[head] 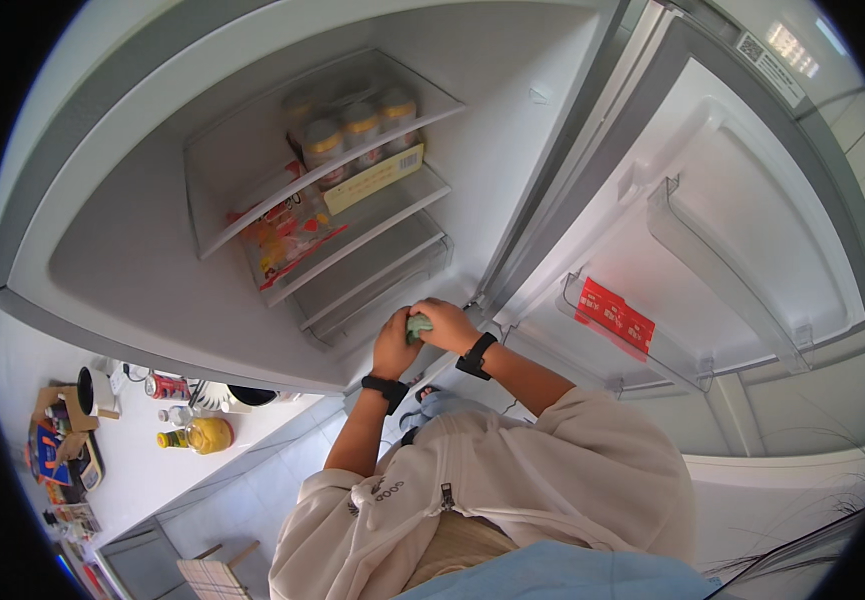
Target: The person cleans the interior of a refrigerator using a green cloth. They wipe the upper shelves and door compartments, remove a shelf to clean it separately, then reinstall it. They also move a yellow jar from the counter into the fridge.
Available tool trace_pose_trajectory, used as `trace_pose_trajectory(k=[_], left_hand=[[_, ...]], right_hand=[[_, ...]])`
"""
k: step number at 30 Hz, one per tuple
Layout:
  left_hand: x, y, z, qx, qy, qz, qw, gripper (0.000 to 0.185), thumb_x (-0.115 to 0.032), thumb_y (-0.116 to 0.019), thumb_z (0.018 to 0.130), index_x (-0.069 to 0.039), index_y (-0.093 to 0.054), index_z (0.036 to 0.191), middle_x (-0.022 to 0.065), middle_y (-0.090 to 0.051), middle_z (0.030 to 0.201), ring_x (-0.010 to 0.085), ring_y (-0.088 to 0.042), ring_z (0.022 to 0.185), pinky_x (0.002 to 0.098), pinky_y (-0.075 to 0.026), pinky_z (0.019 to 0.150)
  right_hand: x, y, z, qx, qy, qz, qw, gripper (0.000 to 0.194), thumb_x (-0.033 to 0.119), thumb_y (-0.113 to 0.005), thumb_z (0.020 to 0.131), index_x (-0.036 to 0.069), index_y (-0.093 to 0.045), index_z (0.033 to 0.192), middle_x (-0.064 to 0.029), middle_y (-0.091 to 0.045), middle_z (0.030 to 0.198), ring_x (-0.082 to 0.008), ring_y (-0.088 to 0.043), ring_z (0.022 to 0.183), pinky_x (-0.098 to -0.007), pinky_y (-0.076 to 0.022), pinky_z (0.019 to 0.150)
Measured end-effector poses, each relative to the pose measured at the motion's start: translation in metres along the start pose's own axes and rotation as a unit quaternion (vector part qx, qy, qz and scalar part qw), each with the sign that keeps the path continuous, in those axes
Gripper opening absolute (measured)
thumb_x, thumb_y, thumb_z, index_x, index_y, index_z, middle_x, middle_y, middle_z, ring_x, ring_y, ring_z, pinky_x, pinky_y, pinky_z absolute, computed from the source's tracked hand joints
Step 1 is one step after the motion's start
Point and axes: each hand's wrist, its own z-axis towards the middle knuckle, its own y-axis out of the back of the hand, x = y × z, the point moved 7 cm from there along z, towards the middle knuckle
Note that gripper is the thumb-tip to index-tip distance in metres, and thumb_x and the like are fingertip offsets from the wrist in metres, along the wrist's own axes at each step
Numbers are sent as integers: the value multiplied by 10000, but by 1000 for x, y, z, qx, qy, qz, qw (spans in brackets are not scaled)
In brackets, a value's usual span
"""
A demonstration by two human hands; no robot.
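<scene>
In front of the open refrigerator, a small crumpled green cloth (pixel 417 327) is squeezed between my two hands. My left hand (pixel 393 349) grips it from the left, and my right hand (pixel 446 325) closes over it from the right. Both are close to the lower front edge of the refrigerator compartment (pixel 470 247). Inside, a shrink-wrapped pack of cans (pixel 361 127) with yellow rims sits in a pale yellow tray (pixel 374 180). Beside it lies a clear and red plastic food bag (pixel 286 232). Glass shelves (pixel 361 240) span the compartment below them.
On my right, the refrigerator door (pixel 762 202) stands swung out, a red packet (pixel 616 315) in its clear bin (pixel 672 367). To my left, a white counter (pixel 140 472) carries a jar of yellow liquid (pixel 207 435), a red can (pixel 168 386) and a cardboard box (pixel 65 409). A chair (pixel 211 577) stands below.
</scene>
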Motion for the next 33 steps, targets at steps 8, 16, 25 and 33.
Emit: trace_pose_trajectory(k=[8,16,25,33], left_hand=[[-45,52,23,-76,-1,-70,995,490,-94,-720,831,-58,-577,1298,207,-702,1110,371,-699,995,409,-543,854],[-94,94,61,-142,-6,-221,965,372,-49,-687,883,-30,-557,1231,69,-657,1032,156,-630,928,305,-517,836],[-199,159,131,-195,-171,-331,907,385,-61,-664,890,3,-503,1234,114,-639,1113,180,-607,1028,325,-489,918],[-256,211,228,-257,-207,-263,907,505,-133,-686,892,11,-513,1344,148,-633,1243,241,-606,1121,343,-465,971]], right_hand=[[49,68,30,-73,28,76,994,507,126,-775,768,76,-599,1242,-134,-591,1249,-340,-611,1134,-410,-517,944],[98,142,22,-273,124,131,945,552,87,-751,857,37,-516,1354,-170,-502,1393,-318,-536,1259,-391,-452,1045],[96,152,-40,-280,78,198,936,440,-26,-640,896,56,-545,1318,-108,-539,1322,-228,-612,1146,-342,-522,921],[89,155,-46,-221,100,217,946,380,-50,-606,903,32,-574,1272,-101,-606,1205,-181,-650,1014,-297,-529,859]])
